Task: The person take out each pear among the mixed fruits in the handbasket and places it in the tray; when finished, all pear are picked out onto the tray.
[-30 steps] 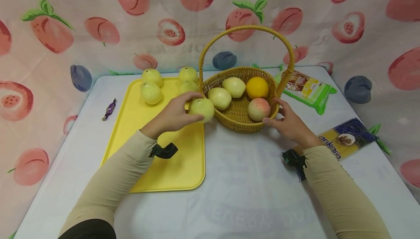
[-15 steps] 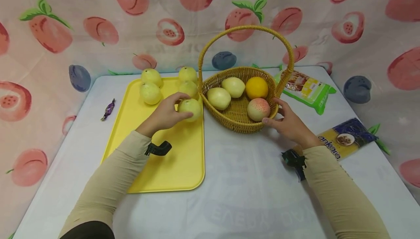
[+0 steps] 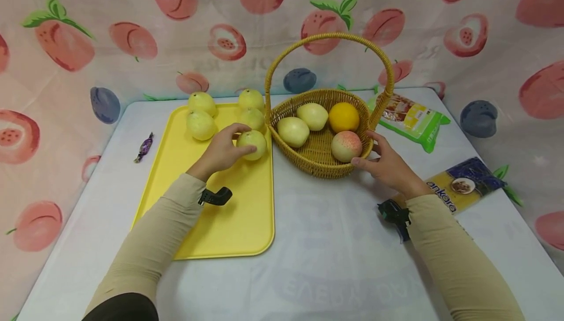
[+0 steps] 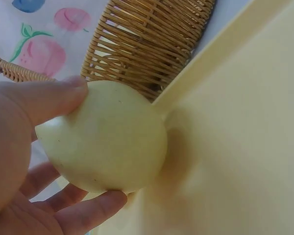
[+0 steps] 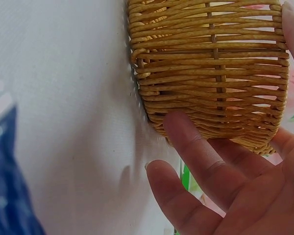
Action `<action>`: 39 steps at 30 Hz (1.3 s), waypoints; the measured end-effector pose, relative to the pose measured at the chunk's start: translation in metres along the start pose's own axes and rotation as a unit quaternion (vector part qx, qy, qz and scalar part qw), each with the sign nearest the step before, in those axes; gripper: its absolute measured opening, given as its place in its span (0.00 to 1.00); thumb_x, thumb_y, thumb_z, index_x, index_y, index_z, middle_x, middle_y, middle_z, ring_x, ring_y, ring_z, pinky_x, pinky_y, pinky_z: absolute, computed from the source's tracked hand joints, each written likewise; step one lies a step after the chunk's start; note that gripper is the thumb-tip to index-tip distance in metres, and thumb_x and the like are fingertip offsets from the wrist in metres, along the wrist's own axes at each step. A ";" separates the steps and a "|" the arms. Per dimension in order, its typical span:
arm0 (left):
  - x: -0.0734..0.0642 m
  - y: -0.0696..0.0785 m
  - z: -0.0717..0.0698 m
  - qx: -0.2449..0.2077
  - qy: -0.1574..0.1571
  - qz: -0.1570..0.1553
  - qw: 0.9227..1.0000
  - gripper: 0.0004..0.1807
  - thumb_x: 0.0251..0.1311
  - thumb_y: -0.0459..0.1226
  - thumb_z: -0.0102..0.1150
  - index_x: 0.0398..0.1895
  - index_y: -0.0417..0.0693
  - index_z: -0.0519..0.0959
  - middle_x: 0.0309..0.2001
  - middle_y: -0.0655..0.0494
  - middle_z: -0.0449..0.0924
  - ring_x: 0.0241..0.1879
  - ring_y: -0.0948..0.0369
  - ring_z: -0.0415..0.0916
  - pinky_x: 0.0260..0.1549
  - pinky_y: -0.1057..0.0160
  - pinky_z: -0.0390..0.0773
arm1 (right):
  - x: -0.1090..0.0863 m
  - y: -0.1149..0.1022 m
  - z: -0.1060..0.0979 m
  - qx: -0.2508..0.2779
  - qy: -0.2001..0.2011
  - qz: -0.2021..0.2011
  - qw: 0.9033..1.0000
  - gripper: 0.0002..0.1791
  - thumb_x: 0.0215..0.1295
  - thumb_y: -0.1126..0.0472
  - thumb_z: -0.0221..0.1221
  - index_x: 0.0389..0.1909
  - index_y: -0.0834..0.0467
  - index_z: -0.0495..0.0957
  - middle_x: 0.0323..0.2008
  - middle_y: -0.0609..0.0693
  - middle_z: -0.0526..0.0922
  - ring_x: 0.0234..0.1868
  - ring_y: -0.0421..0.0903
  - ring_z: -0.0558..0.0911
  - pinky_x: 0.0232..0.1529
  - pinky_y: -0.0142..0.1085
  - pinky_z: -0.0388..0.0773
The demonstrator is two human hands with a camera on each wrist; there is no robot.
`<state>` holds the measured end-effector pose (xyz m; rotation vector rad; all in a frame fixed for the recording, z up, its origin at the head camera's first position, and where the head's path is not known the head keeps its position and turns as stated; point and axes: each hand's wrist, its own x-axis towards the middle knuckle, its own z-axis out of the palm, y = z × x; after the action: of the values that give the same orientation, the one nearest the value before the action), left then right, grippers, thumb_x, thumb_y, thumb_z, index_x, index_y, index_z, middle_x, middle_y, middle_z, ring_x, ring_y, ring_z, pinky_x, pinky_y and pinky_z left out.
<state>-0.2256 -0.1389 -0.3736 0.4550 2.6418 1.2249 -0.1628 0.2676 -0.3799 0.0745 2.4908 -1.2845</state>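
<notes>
My left hand (image 3: 223, 153) holds a pale yellow-green round fruit (image 3: 252, 145) at the right side of the yellow tray (image 3: 229, 223). In the left wrist view the thumb lies on one side of the fruit (image 4: 108, 139) and fingertips on the other, close over the tray. My right hand (image 3: 387, 165) grips the near right rim of a wicker basket (image 3: 315, 168), thumb at the rim and fingers along the outer wall (image 5: 215, 88). Inside the basket are two pale yellow-green fruits (image 3: 293, 132), an orange (image 3: 344, 117) and a peach (image 3: 346, 146).
Several similar round fruits (image 3: 201, 125) stand at the back of the tray. A purple-wrapped candy (image 3: 144, 148) lies left of it. To the right are a green food packet (image 3: 411, 118) and a blue-and-yellow "ankara" packet (image 3: 462, 186). The basket's tall handle (image 3: 328, 36) arches up.
My left hand has carried the fruit left and slightly down, from against the basket's left side to over the tray. My right hand stays on the basket rim.
</notes>
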 end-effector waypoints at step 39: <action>-0.012 0.069 0.017 -0.026 0.010 0.137 0.990 0.31 0.65 0.41 0.66 0.69 0.41 0.70 0.67 0.49 0.70 0.67 0.52 0.65 0.62 0.50 0.70 | -0.001 -0.001 0.000 -0.016 0.007 0.002 1.000 0.60 0.63 0.34 0.63 0.81 0.47 0.33 0.77 0.67 0.44 0.73 0.70 0.54 0.65 0.69 0.55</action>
<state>-0.1955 -0.0888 -0.3311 0.8225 2.6219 1.3752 -0.1625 0.2673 -0.3788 0.0804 2.5212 -1.2471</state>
